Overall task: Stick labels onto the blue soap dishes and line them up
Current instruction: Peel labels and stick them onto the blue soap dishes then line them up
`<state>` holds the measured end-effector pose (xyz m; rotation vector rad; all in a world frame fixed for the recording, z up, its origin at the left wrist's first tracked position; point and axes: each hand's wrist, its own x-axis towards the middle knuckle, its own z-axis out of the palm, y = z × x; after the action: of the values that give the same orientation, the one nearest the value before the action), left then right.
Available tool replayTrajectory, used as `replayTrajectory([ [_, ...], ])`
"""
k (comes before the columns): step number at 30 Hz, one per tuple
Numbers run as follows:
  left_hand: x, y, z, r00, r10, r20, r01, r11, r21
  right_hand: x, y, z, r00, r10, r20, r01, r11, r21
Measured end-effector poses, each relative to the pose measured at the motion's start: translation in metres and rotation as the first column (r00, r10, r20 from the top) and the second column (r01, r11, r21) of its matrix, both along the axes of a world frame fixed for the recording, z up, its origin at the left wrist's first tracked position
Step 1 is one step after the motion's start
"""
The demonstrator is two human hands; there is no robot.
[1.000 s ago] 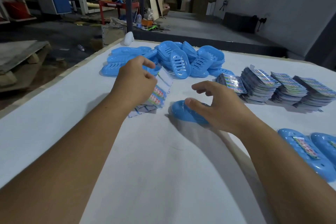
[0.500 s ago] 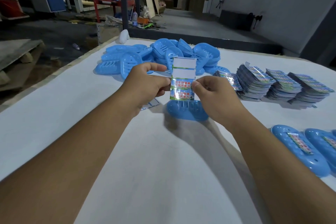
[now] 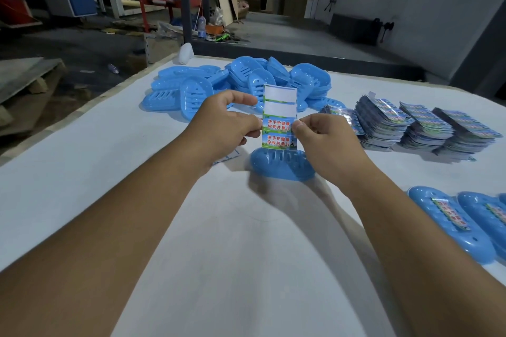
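I hold a label sheet (image 3: 279, 115) upright between both hands above the table. Its top two slots are blank white; two printed labels with red characters remain below. My left hand (image 3: 227, 123) pinches its left edge. My right hand (image 3: 323, 137) pinches the right edge at the upper printed label. Just beneath the sheet lies one blue soap dish (image 3: 282, 165), upside down on the white table (image 3: 82, 172). A heap of unlabelled blue soap dishes (image 3: 241, 85) sits behind. Two labelled dishes (image 3: 449, 224) lie in a row at the right edge.
Several stacks of label sheets (image 3: 410, 126) stand at the right, behind the labelled dishes. More sheets (image 3: 227, 157) lie under my left wrist. The table's left edge drops to a cluttered workshop floor; a white object (image 3: 186, 53) sits at the far corner.
My left hand lifted a label sheet off the table stack, and my right hand left the dish to pinch the sheet's right edge. Both now hold it upright.
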<state>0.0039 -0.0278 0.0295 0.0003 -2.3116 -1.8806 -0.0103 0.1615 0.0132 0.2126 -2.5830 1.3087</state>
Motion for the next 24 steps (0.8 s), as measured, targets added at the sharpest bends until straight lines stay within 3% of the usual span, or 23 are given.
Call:
replayTrajectory([
  [10, 0.006, 0.004, 0.0, 0.999, -0.027, -0.047, 0.023, 0.996, -0.083, 0.002, -0.001, 0.001, 0.995, -0.067, -0.068, 0.064, 0.997, -0.049],
  [16, 0.007, 0.007, -0.002, 0.99, -0.087, -0.113, 0.073, 0.989, -0.126, 0.015, -0.008, 0.005, 0.986, 0.117, -0.121, -0.136, 0.977, -0.165],
  [24, 0.008, 0.008, -0.002, 0.989, -0.084, -0.121, 0.066, 0.987, -0.144, 0.016, -0.01, 0.009, 0.987, 0.137, -0.081, -0.149, 0.974, -0.169],
])
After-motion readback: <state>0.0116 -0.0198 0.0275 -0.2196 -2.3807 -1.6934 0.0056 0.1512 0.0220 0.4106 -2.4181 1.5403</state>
